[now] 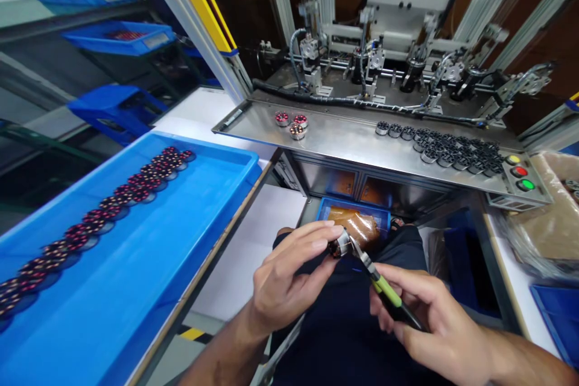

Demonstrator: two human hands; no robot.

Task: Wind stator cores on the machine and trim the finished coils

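The right hand wraps its fingers around the green-and-black handles of the pliers, whose long axis slants from the palm up and leftward, away from the body. The left hand pinches a small wound core between its thumb below and fingers above. The core sits at the left hand's fingertips, over the lap, ahead and to the left of the right hand's grip, right at the end of the pliers' line. The 2 tool tips meet the core's right-hand side; whether they are clamped on anything there, I cannot tell. So the left hand bears the core, and the right hand reaches it only through the tool.

To the left, a blue tray carries a long diagonal row of wound cores. Beyond the hands, a steel shelf holds 3 loose cores on its left and a cluster of dark cores on its right, before the machine's fixtures.
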